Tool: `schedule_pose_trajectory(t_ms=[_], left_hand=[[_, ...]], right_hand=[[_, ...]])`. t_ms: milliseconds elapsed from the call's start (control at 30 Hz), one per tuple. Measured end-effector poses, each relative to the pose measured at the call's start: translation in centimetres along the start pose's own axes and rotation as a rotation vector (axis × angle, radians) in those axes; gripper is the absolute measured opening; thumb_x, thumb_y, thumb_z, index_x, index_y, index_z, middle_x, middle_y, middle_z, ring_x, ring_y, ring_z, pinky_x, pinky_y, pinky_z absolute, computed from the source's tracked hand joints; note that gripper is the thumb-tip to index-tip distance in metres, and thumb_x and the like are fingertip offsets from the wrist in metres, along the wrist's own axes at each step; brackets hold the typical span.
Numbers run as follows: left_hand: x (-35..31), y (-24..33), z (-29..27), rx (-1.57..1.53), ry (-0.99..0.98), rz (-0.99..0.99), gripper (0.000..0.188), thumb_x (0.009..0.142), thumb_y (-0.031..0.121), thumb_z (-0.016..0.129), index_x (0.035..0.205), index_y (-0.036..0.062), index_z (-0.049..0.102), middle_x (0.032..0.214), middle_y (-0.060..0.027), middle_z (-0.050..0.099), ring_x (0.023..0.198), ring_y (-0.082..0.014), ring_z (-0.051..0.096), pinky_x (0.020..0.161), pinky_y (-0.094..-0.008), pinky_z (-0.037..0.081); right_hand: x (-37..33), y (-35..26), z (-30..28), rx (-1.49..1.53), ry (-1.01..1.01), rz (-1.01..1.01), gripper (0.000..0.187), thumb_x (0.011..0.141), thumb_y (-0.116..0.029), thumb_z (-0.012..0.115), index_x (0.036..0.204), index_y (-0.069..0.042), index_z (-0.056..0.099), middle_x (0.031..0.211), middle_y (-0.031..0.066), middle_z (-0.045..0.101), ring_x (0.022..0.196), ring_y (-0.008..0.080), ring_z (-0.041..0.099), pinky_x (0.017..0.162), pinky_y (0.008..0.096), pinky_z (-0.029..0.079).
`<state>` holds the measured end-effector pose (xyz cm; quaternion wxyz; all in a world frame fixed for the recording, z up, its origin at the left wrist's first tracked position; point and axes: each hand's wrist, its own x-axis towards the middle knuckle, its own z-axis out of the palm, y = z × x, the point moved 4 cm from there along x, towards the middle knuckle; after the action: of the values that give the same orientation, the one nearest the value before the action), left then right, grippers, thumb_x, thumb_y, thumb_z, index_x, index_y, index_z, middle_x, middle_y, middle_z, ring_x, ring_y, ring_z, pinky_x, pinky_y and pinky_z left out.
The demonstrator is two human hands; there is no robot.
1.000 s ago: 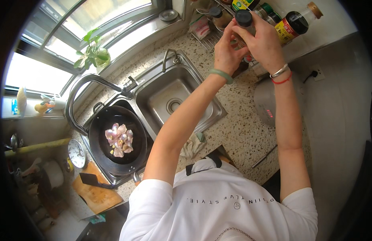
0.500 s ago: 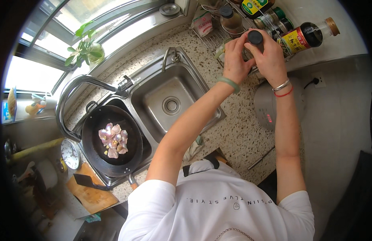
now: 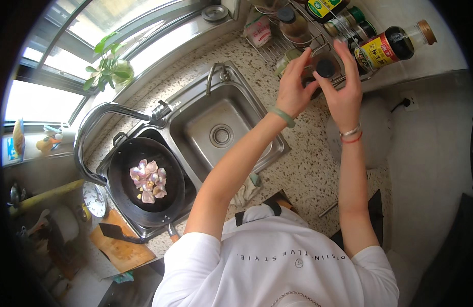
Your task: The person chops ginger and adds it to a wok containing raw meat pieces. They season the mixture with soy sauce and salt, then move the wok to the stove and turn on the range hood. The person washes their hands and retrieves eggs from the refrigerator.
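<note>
A dark-capped bottle (image 3: 326, 68) sits low in the wire spice rack (image 3: 368, 75) at the far right, between my two hands. My left hand (image 3: 295, 93) is on its left side, fingers stretched forward and thumb apart. On the other side my right hand (image 3: 346, 97) is spread, its thumb close to the black cap and its index finger reaching past it. Whether a fingertip still touches the bottle is hard to see. A dark sauce bottle with a yellow and red label (image 3: 387, 48) leans right of the hands, and another dark-capped bottle (image 3: 293, 25) stands behind the left one.
A black wok (image 3: 121, 207) with raw meat pieces (image 3: 148, 179) rests over the left sink basin. The right basin (image 3: 195, 120) lies beside it, under a curved faucet (image 3: 83, 130). A cleaver (image 3: 114, 233) lies on a cutting board (image 3: 126, 256). A potted plant (image 3: 106, 66) stands by the window.
The dark-capped bottle has gone lower into the rack. My hands have loosened from around it and opened, with the right hand drawn slightly back toward me.
</note>
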<state>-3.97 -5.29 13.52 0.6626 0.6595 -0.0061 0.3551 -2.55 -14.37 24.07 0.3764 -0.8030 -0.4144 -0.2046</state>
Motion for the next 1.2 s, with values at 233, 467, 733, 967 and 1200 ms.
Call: schedule_pose_trajectory(t_ms=[233, 467, 733, 967, 1200], left_hand=[[-0.4, -0.4, 0.3, -0.069, -0.026, -0.038, 0.066, 0.075, -0.006, 0.068, 0.135, 0.0069, 0.044, 0.115, -0.0113, 0.054, 0.101, -0.0196, 0.059, 0.084, -0.0317, 0.053], [-0.5, -0.5, 0.1, -0.086, -0.051, -0.095, 0.065, 0.077, -0.007, 0.067, 0.135, 0.007, 0.043, 0.118, -0.0124, 0.055, 0.1, -0.0193, 0.06, 0.084, -0.0309, 0.053], [-1.6, -7.2, -1.8, -0.229, 0.118, -0.393, 0.035, 0.092, 0.007, 0.055, 0.126, 0.0019, 0.051, 0.11, -0.0089, 0.061, 0.096, -0.0136, 0.059, 0.08, -0.0269, 0.05], [-1.8, -11.9, -2.4, -0.134, 0.13, -0.628, 0.026, 0.091, 0.018, 0.058, 0.109, -0.0015, 0.061, 0.085, -0.0074, 0.066, 0.069, -0.0132, 0.058, 0.064, -0.0284, 0.048], [-2.2, -9.3, 0.3, -0.011, -0.049, -0.478, 0.025, 0.09, 0.022, 0.061, 0.104, 0.0021, 0.064, 0.089, -0.01, 0.063, 0.073, -0.0164, 0.061, 0.067, -0.0285, 0.05]], right_hand=[[-1.6, 1.6, 1.0, -0.039, 0.064, 0.037, 0.044, 0.083, -0.008, 0.067, 0.124, -0.001, 0.052, 0.127, 0.015, 0.054, 0.121, 0.0313, 0.05, 0.097, 0.0388, 0.043], [-2.6, 0.9, 0.7, -0.011, 0.165, 0.074, 0.048, 0.084, -0.005, 0.064, 0.129, 0.0, 0.047, 0.134, 0.0169, 0.047, 0.125, 0.0311, 0.045, 0.101, 0.039, 0.039], [-8.5, 1.8, 3.0, 0.712, 0.287, 0.59, 0.032, 0.098, -0.013, 0.044, 0.123, 0.006, 0.048, 0.124, 0.0156, 0.054, 0.116, 0.0245, 0.051, 0.099, 0.0354, 0.041], [-10.9, 6.0, 9.6, 1.023, 0.236, 1.037, 0.042, 0.1, -0.024, 0.041, 0.127, 0.007, 0.047, 0.126, 0.0175, 0.053, 0.119, 0.0255, 0.051, 0.103, 0.0363, 0.039], [-12.2, 8.4, 10.3, 0.898, 0.293, 1.084, 0.04, 0.098, -0.028, 0.046, 0.121, 0.004, 0.055, 0.114, 0.009, 0.06, 0.101, 0.015, 0.058, 0.088, 0.028, 0.046]])
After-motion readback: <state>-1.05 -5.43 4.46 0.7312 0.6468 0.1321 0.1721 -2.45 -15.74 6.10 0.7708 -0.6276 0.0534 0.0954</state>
